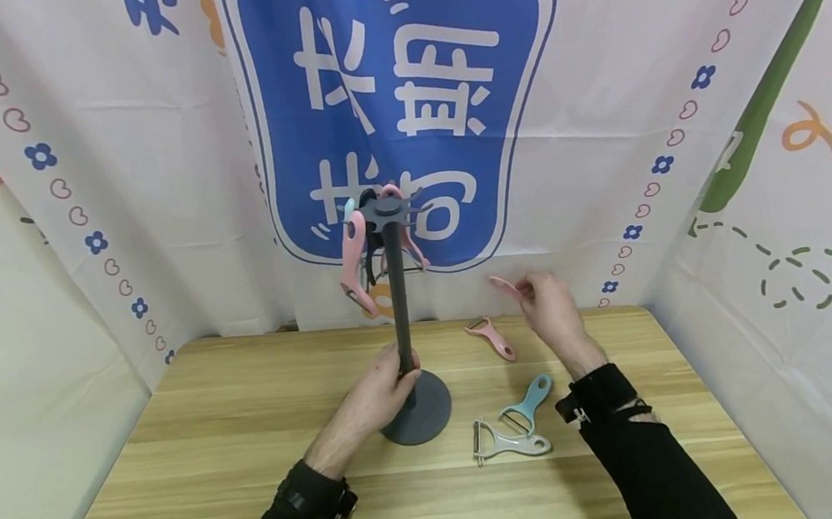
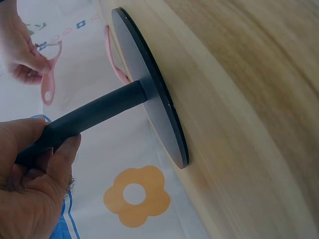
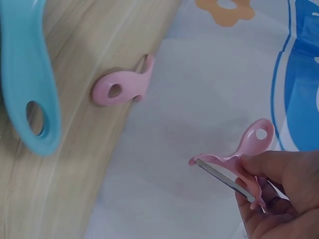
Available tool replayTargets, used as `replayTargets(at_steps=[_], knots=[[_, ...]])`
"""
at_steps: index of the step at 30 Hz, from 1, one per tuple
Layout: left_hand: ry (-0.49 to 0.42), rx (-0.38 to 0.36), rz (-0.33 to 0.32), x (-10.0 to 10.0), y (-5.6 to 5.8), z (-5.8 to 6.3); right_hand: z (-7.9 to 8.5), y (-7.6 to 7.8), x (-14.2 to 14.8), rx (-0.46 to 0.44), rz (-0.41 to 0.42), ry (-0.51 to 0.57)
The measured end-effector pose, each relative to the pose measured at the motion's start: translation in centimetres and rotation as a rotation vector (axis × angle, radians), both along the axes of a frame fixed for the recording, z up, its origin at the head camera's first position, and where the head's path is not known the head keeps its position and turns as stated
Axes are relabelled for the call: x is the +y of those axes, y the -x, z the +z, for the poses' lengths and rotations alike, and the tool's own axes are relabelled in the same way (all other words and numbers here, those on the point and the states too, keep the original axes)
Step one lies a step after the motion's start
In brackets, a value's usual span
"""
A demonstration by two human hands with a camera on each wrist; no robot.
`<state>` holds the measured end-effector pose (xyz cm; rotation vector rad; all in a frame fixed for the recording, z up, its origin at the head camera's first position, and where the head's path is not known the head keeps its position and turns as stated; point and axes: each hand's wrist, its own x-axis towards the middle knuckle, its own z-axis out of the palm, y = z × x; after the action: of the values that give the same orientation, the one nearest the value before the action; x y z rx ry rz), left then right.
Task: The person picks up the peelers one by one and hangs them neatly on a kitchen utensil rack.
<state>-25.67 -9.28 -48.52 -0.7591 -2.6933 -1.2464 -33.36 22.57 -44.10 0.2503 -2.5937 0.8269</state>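
Note:
My left hand [image 1: 382, 390] grips the dark post [image 2: 99, 109] of an upright utensil stand low down, just above its round base [image 1: 431, 413]. Several peelers, pink, black and pale blue, hang from the hooks of the stand's top [image 1: 387, 207]. Off to the right, my right hand [image 1: 550, 309] pinches a pink peeler [image 3: 249, 149] between thumb and fingers, raised above the table near its back edge. In the right wrist view the held peeler's metal blade shows, with its holed handle end pointing up and away from the hand.
On the wooden table [image 1: 240, 460] right of the stand lie another pink peeler [image 1: 495, 340], a blue peeler [image 1: 533, 401] and a grey-white peeler [image 1: 516, 444], the last two close together. Printed cloth [image 1: 176, 191] hangs behind the table's back edge.

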Motion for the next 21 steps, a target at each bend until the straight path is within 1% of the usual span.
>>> replayTargets(at_steps=[5, 11, 21], knots=[[0.002, 0.006, 0.003, 0.0, 0.0, 0.0, 0.6, -0.6, -0.5, 0.090, -0.007, 0.011], [-0.009, 0.010, 0.007, 0.0, 0.0, -0.1, 1.5, -1.2, -1.3, 0.167, -0.030, 0.030], [-0.015, 0.005, 0.009, 0.1, 0.1, -0.1, 3.7, -2.7, -2.9, 0.300, -0.055, 0.093]])
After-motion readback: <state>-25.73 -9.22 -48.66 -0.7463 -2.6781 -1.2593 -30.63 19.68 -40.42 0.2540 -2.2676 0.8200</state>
